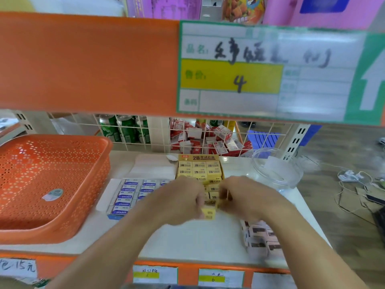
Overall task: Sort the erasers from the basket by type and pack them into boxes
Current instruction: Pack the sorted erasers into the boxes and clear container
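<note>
Likely light and stiff enough to keep shape, with a slick paper sleeve: best pinched across the narrow sides of the yellow 2B eraser (208,213). Sits at the centre of the frame, nipped in the curled fingertips of the left hand (179,198), just below the near end of the open yellow 2B box (199,157). Cannot tell through the blur whether the right hand (246,197), curled close alongside on the right, grips too
</note>
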Demonstrator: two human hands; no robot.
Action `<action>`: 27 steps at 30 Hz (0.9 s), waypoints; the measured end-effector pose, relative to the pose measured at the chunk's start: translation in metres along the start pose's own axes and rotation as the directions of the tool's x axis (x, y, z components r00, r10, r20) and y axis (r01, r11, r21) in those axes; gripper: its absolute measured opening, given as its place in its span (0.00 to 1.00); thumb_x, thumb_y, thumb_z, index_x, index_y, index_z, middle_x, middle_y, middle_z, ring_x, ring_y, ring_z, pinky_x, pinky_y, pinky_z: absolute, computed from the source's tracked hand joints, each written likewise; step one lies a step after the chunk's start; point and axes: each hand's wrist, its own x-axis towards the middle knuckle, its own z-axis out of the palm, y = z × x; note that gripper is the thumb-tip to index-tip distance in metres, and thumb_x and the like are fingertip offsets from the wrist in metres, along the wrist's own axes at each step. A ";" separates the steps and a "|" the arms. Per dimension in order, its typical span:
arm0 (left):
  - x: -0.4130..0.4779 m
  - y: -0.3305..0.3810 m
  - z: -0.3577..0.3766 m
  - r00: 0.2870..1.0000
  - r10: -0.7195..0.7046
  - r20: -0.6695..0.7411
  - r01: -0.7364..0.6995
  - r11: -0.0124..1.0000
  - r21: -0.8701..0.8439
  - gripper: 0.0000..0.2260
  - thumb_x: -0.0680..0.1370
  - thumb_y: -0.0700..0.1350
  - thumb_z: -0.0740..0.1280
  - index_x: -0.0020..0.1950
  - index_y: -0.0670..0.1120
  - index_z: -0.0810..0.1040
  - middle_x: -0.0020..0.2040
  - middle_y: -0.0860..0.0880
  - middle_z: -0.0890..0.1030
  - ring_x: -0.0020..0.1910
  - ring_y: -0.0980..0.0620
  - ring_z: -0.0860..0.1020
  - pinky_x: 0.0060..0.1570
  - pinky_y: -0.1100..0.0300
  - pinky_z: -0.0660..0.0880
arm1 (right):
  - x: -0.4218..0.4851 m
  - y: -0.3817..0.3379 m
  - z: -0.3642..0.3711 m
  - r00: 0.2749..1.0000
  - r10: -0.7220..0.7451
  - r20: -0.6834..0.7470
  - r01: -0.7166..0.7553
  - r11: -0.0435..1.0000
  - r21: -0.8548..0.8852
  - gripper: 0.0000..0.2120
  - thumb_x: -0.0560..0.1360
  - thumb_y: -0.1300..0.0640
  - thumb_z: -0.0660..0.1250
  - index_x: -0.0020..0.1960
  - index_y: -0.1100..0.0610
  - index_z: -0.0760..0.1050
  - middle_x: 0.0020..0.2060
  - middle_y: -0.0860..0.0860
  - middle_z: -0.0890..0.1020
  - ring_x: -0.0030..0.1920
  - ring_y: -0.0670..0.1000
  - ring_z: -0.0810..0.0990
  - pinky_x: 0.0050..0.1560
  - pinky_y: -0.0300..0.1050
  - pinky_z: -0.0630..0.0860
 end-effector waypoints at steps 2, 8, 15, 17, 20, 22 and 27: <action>0.017 -0.002 -0.011 0.996 -0.025 -0.080 0.026 1.000 0.001 0.06 0.74 0.47 0.72 0.45 0.44 0.79 0.45 0.48 0.81 0.41 0.51 0.79 0.43 0.56 0.76 | 0.012 0.005 -0.005 0.995 0.013 -0.098 -0.005 0.996 0.085 0.03 0.77 0.53 0.64 0.50 0.52 0.73 0.47 0.49 0.76 0.45 0.50 0.75 0.37 0.38 0.69; 0.058 -0.010 -0.003 0.990 -0.090 -0.105 0.098 0.992 0.077 0.09 0.75 0.46 0.71 0.45 0.41 0.80 0.45 0.44 0.81 0.41 0.49 0.79 0.47 0.53 0.77 | 0.051 0.014 0.012 0.975 0.054 -0.218 -0.029 0.993 0.114 0.08 0.79 0.58 0.61 0.58 0.55 0.73 0.53 0.51 0.76 0.46 0.48 0.72 0.46 0.38 0.70; 0.062 -0.017 0.004 0.971 -0.103 -0.214 0.126 0.987 0.099 0.09 0.76 0.49 0.70 0.51 0.44 0.79 0.51 0.47 0.78 0.50 0.49 0.78 0.51 0.56 0.76 | 0.068 0.020 0.018 0.966 0.057 -0.253 -0.047 0.998 0.044 0.10 0.77 0.59 0.63 0.57 0.55 0.78 0.56 0.52 0.78 0.54 0.51 0.75 0.53 0.40 0.71; 0.061 -0.021 0.004 0.968 -0.103 -0.227 0.116 0.992 0.047 0.08 0.75 0.49 0.71 0.49 0.47 0.78 0.50 0.50 0.76 0.49 0.52 0.75 0.48 0.59 0.74 | 0.070 0.021 0.017 0.974 0.050 -0.221 -0.044 0.998 0.033 0.12 0.77 0.58 0.64 0.59 0.54 0.78 0.58 0.52 0.76 0.56 0.51 0.75 0.57 0.42 0.72; 0.061 -0.026 0.005 0.968 -0.076 -0.239 0.086 0.996 0.032 0.07 0.75 0.49 0.71 0.50 0.48 0.79 0.48 0.53 0.73 0.47 0.55 0.72 0.47 0.62 0.69 | 0.071 0.023 0.017 0.984 0.027 -0.178 -0.024 1.000 0.020 0.16 0.76 0.57 0.67 0.63 0.51 0.77 0.60 0.52 0.73 0.57 0.52 0.76 0.58 0.41 0.72; 0.062 -0.028 0.006 0.971 -0.040 -0.234 0.047 0.999 0.024 0.08 0.76 0.48 0.70 0.52 0.47 0.81 0.49 0.53 0.75 0.47 0.56 0.73 0.46 0.63 0.69 | 0.070 0.023 0.016 0.983 0.018 -0.184 -0.016 1.000 0.011 0.17 0.76 0.58 0.66 0.64 0.50 0.76 0.60 0.53 0.71 0.57 0.52 0.75 0.57 0.40 0.71; 0.059 -0.031 0.008 0.985 -0.008 -0.171 0.021 0.997 0.075 0.17 0.74 0.51 0.72 0.61 0.48 0.79 0.57 0.52 0.75 0.55 0.54 0.75 0.54 0.59 0.73 | 0.070 0.024 0.015 0.972 0.030 -0.232 -0.026 0.999 0.024 0.13 0.77 0.60 0.64 0.60 0.54 0.75 0.59 0.53 0.72 0.57 0.52 0.74 0.57 0.42 0.71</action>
